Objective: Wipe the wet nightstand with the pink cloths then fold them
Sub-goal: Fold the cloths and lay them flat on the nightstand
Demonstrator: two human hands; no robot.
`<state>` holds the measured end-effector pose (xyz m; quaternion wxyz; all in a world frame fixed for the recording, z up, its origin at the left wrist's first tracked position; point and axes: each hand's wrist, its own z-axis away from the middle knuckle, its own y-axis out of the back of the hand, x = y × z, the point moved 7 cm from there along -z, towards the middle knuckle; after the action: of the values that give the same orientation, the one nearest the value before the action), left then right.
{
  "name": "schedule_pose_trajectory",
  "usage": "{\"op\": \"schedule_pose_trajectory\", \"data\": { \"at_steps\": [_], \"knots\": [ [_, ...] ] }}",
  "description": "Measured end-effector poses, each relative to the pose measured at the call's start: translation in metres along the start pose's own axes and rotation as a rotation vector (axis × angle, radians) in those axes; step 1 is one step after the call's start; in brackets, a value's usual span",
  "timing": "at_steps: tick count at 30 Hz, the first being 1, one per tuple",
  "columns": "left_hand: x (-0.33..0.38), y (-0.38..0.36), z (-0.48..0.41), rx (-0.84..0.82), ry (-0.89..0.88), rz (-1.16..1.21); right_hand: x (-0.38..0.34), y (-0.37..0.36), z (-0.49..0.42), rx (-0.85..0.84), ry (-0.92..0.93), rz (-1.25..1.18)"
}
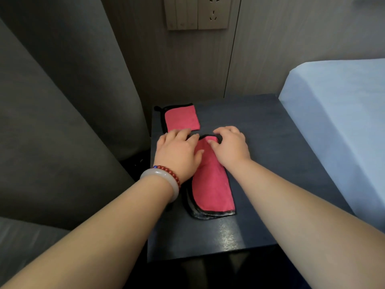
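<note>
Both hands are working the long pink cloth point(210, 180) in the middle of the nightstand point(270, 142), near a folded cloth point(181, 117). The left hand point(177, 155) is pressing flat with fingers spread; the right hand point(229, 147) is seemingly pinching the far end. Soft and limp, the cloth is best gripped at the black-trimmed corners.

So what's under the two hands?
The long pink cloth lies under both the left hand and the right hand, flat on the dark nightstand. The cloth's far end is covered by the fingers, so how it is folded there cannot be seen.
</note>
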<state>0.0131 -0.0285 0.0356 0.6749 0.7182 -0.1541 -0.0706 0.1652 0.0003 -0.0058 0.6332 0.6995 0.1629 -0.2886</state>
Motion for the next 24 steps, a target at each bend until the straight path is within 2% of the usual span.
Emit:
{"op": "schedule_pose_trajectory", "data": {
  "at_steps": [3,5,7,8,10,13,18,20,22,24],
  "knots": [
    [0.007,-0.026,-0.015,-0.177,-0.011,-0.069,-0.001,0.005,0.004,0.023,0.026,0.109],
    [0.001,-0.043,-0.017,-0.290,0.034,-0.111,-0.008,0.012,0.011,0.064,0.161,0.127],
    [-0.010,-0.057,-0.014,-0.358,0.071,-0.141,-0.011,0.006,0.022,0.001,0.321,0.259],
    [-0.015,-0.061,-0.013,-0.370,0.083,-0.144,-0.007,-0.001,0.027,-0.077,0.350,0.364],
    [-0.020,-0.064,-0.010,-0.371,0.095,-0.140,0.012,-0.016,0.032,-0.234,0.259,0.522],
    [-0.018,-0.062,-0.009,-0.345,0.088,-0.157,0.022,-0.018,0.029,-0.277,0.166,0.603],
    [0.004,-0.043,0.008,-0.164,-0.136,-0.062,0.002,0.014,0.056,-0.120,0.366,0.481],
    [0.009,-0.049,0.019,-0.211,-0.170,-0.056,-0.001,0.026,0.082,-0.102,0.456,0.434],
    [0.007,-0.059,0.024,-0.300,-0.147,-0.080,0.000,0.026,0.111,-0.150,0.533,0.421],
    [0.006,-0.061,0.023,-0.323,-0.140,-0.109,0.004,0.021,0.134,-0.202,0.593,0.425]
  ]
}}
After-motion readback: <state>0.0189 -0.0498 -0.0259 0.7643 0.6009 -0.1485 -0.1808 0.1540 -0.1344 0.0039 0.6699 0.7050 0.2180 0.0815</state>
